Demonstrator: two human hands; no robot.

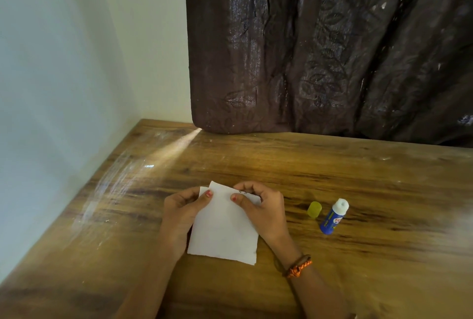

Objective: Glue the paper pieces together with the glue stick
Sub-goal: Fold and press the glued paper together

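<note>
White paper pieces (pixel 224 231) lie stacked over each other at the middle of the wooden table (pixel 358 177), their far corners slightly offset. My left hand (pixel 180 213) grips the papers' left edge, thumb on top near the far corner. My right hand (pixel 262 206) pinches the far right edge, thumb pressing on the sheet. To the right stands the blue glue stick (pixel 334 216), uncapped, its white glue tip showing. Its yellow-green cap (pixel 314 210) sits just left of it on the table.
A dark brown curtain (pixel 320 49) hangs behind the table's far edge. A pale wall (pixel 64 75) runs along the table's left side. An orange bracelet is on my right wrist.
</note>
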